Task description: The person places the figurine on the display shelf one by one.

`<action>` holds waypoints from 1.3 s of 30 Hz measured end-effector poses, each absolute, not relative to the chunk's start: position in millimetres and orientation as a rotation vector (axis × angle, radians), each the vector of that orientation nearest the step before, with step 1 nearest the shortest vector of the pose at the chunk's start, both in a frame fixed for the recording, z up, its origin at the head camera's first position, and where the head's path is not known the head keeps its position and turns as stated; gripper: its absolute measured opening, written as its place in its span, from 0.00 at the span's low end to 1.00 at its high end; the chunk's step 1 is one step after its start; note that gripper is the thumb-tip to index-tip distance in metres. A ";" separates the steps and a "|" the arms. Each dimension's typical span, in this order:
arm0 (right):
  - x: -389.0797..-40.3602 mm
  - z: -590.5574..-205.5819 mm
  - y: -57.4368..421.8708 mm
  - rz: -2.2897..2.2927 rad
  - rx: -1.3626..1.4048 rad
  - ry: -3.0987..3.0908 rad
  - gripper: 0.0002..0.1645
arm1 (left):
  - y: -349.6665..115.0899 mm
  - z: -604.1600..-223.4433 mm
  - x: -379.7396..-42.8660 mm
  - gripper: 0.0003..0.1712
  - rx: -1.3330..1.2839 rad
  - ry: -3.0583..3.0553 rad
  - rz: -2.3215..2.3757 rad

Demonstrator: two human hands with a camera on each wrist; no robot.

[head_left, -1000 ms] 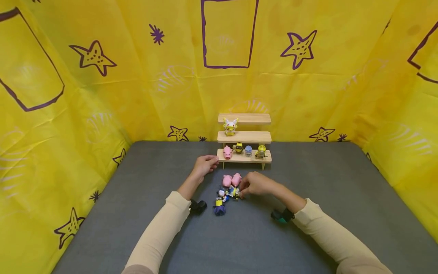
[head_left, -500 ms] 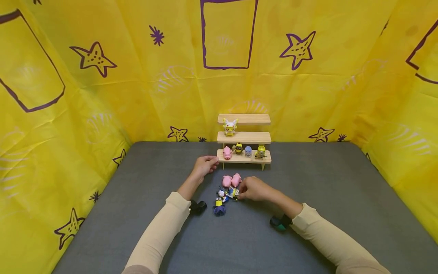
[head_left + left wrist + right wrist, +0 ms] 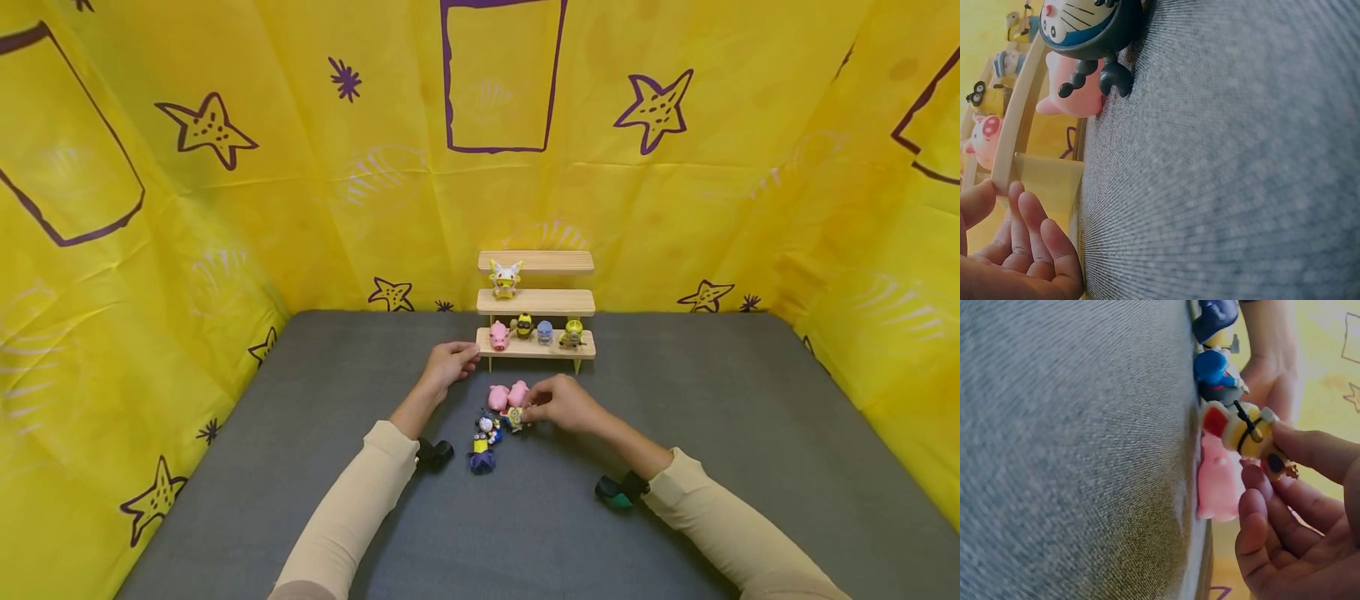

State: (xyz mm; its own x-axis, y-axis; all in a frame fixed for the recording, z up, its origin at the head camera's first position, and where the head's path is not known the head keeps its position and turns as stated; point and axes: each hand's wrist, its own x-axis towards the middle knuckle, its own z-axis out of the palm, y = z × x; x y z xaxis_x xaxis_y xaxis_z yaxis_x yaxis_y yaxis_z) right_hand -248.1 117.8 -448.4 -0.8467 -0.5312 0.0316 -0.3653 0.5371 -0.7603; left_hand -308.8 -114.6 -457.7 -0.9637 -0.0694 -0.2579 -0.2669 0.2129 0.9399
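Observation:
My left hand (image 3: 450, 363) pinches the left end of the lowest board of a wooden tiered display shelf (image 3: 534, 352); thumb and fingertips meet at the board's corner in the left wrist view. Between the thumb and fingers of my right hand (image 3: 564, 403) is a small yellow Minion figurine (image 3: 1249, 434) with a red and white part, tilted just off the cloth. Beside it on the cloth lie two pink pig figurines (image 3: 498, 397), a blue and white cat-like figurine (image 3: 1088, 28) and a Minion in purple-blue (image 3: 482, 454).
On the lowest board stand a pink pig (image 3: 499, 336), a Minion with black goggles (image 3: 524, 326), a blue-grey figurine (image 3: 544, 333) and another yellow Minion (image 3: 572, 333). A white-hooded yellow figurine (image 3: 506, 280) is on the middle board. Yellow patterned cloth (image 3: 375, 200) rises behind the grey tabletop (image 3: 675, 400).
My right hand has taken hold of the yellow Minion among the lying figurines and turned and lifted it slightly. The left hand stays on the shelf's end.

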 end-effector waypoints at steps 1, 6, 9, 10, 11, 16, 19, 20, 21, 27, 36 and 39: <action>-248.0 -447.4 118.2 -1.222 -0.752 2.561 0.06 | -114.8 -457.5 -308.8 0.17 -0.323 2.317 1.849; -248.0 -443.5 119.7 -1.308 -0.739 2.521 0.07 | -114.4 -456.9 -308.7 0.17 -0.316 2.316 1.849; -249.0 -441.6 121.2 -1.347 -0.737 2.518 0.08 | -114.1 -456.0 -308.6 0.17 -0.317 2.314 1.846; -249.5 -440.7 121.7 -1.356 -0.732 2.520 0.08 | -114.0 -455.7 -308.7 0.17 -0.319 2.313 1.845; -250.1 -439.6 122.1 -1.360 -0.730 2.526 0.09 | -114.0 -455.4 -308.6 0.17 -0.320 2.313 1.845; -250.2 -428.2 122.7 -1.381 -0.662 2.550 0.11 | -113.6 -453.3 -307.8 0.17 -0.323 2.314 1.844; -249.8 -420.9 122.5 -1.401 -0.625 2.568 0.11 | -113.3 -452.7 -307.5 0.17 -0.321 2.314 1.848; -250.0 -419.2 122.4 -1.409 -0.617 2.572 0.11 | -113.3 -452.6 -307.4 0.17 -0.321 2.316 1.848; -250.3 -417.7 122.4 -1.414 -0.614 2.575 0.11 | -113.1 -452.9 -307.5 0.17 -0.320 2.315 1.850; -252.1 -410.3 124.6 -1.388 -0.660 2.609 0.11 | -113.0 -455.3 -307.6 0.17 -0.324 2.318 1.847; -257.3 -394.4 128.3 -1.386 -0.663 2.633 0.13 | -113.4 -455.7 -307.5 0.17 -0.326 2.320 1.842; -258.9 -388.6 129.4 -1.370 -0.699 2.668 0.11 | -113.6 -455.6 -307.3 0.17 -0.332 2.321 1.834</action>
State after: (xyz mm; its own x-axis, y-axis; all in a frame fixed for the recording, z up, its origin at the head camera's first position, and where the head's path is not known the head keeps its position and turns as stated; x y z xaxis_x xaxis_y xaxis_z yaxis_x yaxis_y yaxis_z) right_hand -258.9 129.4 -388.6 -0.8951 -0.4205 0.1483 -0.3655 0.5017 -0.7840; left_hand -307.3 -113.6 -455.6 -0.9618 -0.0721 -0.2642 -0.2737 0.2211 0.9361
